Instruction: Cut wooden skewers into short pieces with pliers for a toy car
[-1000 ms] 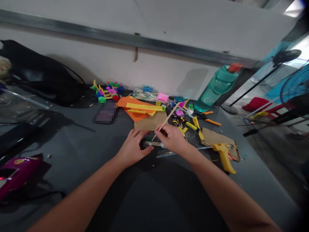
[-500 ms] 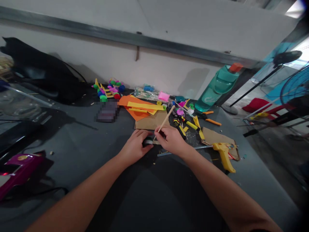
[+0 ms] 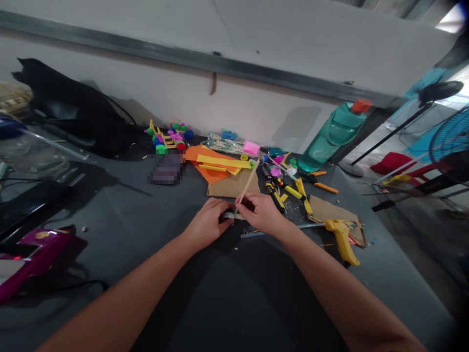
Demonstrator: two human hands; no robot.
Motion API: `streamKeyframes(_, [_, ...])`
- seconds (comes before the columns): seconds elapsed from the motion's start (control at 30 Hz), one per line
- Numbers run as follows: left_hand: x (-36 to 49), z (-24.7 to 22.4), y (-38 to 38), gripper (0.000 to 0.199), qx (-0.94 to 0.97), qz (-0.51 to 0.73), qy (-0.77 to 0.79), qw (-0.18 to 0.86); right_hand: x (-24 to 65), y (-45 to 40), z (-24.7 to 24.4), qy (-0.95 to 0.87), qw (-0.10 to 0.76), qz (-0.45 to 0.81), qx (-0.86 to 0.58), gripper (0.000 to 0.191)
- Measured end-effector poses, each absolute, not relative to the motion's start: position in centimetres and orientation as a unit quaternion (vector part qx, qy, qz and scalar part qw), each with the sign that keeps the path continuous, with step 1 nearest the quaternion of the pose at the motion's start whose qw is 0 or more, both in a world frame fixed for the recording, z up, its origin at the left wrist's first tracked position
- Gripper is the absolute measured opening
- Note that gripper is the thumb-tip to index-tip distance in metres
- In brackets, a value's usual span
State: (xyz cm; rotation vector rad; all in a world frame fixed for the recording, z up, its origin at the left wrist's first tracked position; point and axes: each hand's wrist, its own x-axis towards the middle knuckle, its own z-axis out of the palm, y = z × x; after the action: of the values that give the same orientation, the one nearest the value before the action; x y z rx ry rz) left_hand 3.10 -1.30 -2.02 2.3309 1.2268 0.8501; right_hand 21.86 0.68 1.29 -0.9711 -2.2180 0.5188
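Note:
My right hand [image 3: 262, 213] pinches a thin wooden stick [image 3: 249, 181], which stands tilted with its top leaning right and away from me. The stick's lower end meets a small pale strip on the table, partly covered by my fingers. My left hand [image 3: 208, 222] is curled beside it, thumb and fingers around a small whitish-grey piece [image 3: 228, 214] whose kind I cannot make out. Just beyond both hands lies a flat piece of cardboard [image 3: 230, 188], with orange sheets [image 3: 208, 175] and yellow strips [image 3: 223, 160] on it.
Right of my hands lie a yellow glue gun [image 3: 341, 237], yellow-black cutters [image 3: 291, 188] and orange-handled pliers [image 3: 326, 187]. A teal bottle [image 3: 326, 139] stands behind them. Colourful small models [image 3: 166, 137] sit at the back. A purple device [image 3: 40, 254] lies at left.
The stick has tilted slightly more upright, its top moving a little left relative to my right hand. Both hands stay in nearly the same place; the whole view has shifted slightly.

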Motion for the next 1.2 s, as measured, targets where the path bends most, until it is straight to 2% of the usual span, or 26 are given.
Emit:
streamKeyframes(0.47, [3.2,-1.98,-1.28,0.025,0.826,0.302,0.439,0.184,22.21,1.17,0.82,-0.831,0.298,0.28,-0.377,0.01])
streamKeyframes(1.2, [3.19,-2.25,-1.25,0.024,0.826,0.315,0.43,0.181,22.15,1.18,0.77,-0.846,0.298,0.234,-0.374,0.014])
